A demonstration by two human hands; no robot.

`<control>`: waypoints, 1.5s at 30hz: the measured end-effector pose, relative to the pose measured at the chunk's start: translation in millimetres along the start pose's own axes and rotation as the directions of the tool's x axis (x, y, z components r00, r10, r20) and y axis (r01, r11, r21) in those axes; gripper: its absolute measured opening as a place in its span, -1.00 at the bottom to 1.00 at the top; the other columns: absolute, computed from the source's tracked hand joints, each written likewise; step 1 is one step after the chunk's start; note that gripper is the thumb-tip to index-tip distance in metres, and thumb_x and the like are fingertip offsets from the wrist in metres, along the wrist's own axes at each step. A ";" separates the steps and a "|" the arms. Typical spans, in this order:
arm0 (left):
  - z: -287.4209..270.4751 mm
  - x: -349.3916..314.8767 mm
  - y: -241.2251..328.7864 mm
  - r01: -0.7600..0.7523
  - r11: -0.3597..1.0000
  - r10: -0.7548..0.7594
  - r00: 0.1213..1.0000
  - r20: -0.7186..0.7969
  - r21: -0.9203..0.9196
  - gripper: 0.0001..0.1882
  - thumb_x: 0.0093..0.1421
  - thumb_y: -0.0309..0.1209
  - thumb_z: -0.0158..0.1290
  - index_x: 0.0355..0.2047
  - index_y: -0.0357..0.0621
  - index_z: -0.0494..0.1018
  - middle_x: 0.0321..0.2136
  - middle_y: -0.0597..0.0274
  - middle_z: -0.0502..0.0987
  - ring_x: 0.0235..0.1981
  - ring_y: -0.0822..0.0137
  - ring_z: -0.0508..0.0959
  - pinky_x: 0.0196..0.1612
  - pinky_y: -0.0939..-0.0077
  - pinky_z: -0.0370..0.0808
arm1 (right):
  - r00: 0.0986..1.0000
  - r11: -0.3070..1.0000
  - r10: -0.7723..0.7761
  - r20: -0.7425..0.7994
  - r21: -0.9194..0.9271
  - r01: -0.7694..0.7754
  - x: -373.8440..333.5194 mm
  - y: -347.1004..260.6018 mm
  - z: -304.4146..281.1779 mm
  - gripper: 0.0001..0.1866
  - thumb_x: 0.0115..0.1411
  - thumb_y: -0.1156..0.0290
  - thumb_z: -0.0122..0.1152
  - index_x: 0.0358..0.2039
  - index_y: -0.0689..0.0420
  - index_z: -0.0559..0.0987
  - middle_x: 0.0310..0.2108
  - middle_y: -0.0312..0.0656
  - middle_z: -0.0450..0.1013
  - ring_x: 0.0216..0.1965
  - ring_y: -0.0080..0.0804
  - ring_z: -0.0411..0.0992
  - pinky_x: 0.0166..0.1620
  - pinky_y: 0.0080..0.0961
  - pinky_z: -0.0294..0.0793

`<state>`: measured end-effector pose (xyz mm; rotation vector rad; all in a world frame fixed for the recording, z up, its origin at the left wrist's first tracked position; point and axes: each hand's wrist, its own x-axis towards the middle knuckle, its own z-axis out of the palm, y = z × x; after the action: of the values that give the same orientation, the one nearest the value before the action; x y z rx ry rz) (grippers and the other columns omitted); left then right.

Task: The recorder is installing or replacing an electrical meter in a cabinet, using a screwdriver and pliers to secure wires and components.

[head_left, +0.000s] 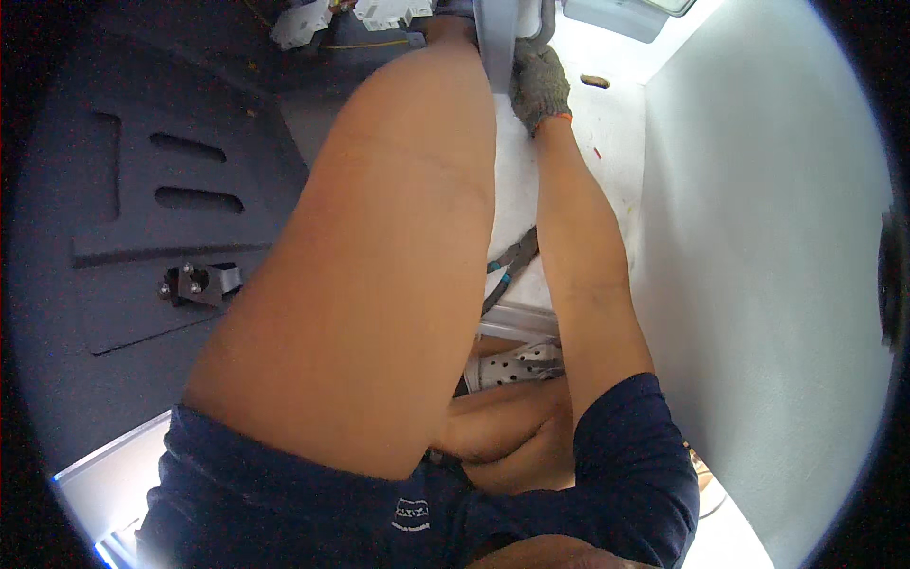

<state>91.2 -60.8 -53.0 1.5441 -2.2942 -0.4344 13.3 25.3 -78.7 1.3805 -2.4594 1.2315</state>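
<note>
My left hand (453,11) is at the top edge beside a grey upright strip (495,43); most of it is cut off and its fingers are hidden. White electrical modules (391,11) sit just left of it, with a thin yellow wire (365,45) below them. On the other side of the strip, my right hand (541,87) wears a grey knitted glove with an orange cuff. Its fingers look curled, close to a grey curved piece (547,24); what they hold is hidden. Between my forearms lie pliers (512,266) with dark and teal handles, partly covered by my right arm.
A dark moulded panel (142,199) with slots and a metal latch bracket (201,283) stands on the left. To the right rises a pale smooth wall (768,256). The white floor (607,133) has an oval hole (595,82). A spotted white shoe (517,367) shows below the pliers.
</note>
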 end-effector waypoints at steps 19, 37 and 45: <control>-16.2 7.8 -10.2 -0.166 0.975 0.171 0.985 -0.018 0.149 -0.54 0.12 -0.26 0.04 0.02 -0.18 0.44 -0.09 -0.17 0.52 -0.06 -0.06 0.54 -0.01 0.09 0.49 | 0.968 0.892 0.226 0.107 0.376 -0.250 1.2 -6.6 -7.0 -0.59 0.29 0.10 -0.06 -0.05 0.12 0.53 -0.14 0.00 0.51 -0.09 -0.06 0.48 -0.03 -0.25 0.45; -13.0 33.0 -12.6 -0.325 0.908 0.340 0.940 -0.011 0.265 -0.59 0.13 -0.27 0.05 -0.01 -0.12 0.49 -0.14 -0.16 0.55 -0.14 -0.07 0.60 -0.09 0.07 0.56 | 0.696 0.633 0.692 -0.189 0.623 -0.459 15.5 -52.2 -21.1 -0.56 -0.03 0.16 0.42 -0.27 0.23 0.56 -0.38 -0.12 0.52 -0.34 -0.32 0.48 -0.16 -0.40 0.46; -22.8 33.7 1.1 -0.278 0.946 0.271 0.960 0.069 0.168 -0.70 0.12 -0.27 0.07 -0.19 -0.14 0.59 -0.20 -0.09 0.59 -0.19 -0.08 0.62 -0.16 -0.01 0.59 | 0.718 0.619 0.639 -0.276 0.739 -0.267 41.4 -54.6 -29.9 -0.59 -0.04 0.18 0.43 -0.42 0.32 0.56 -0.43 -0.14 0.53 -0.39 -0.38 0.47 -0.17 -0.46 0.45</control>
<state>88.5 -93.2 -28.4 1.2692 -2.5941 -0.1989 19.9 1.5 -8.1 0.2502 -2.0899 2.3862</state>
